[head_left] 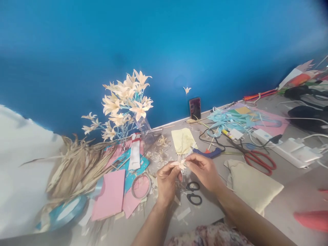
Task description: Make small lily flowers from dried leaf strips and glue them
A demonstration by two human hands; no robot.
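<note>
Between my two hands is a small cream handmade flower [181, 164] with pointed petals. The fingers of my left hand [167, 179] pinch it from the left side. My right hand [203, 169] pinches a petal at its right edge between thumb and fingertips. Just below the hands lie black-handled scissors [194, 193], their blades not clearly visible. A blue glue gun [208, 152] rests behind my right hand. Beyond the hands sits a pale yellow sheet [183, 140]. To the left, a bunch of similar cream flowers [128, 94] stands in a clear container [145, 130].
Dried husks [77, 167], pink card [110, 194], a tape roll [141, 185] and blue ribbon [68, 212] lie at the left. Rightward are red-handled scissors [260, 161], a folded cream cloth [252, 184] and a power strip [282, 148] with cables. A phone [195, 108] leans against the blue wall.
</note>
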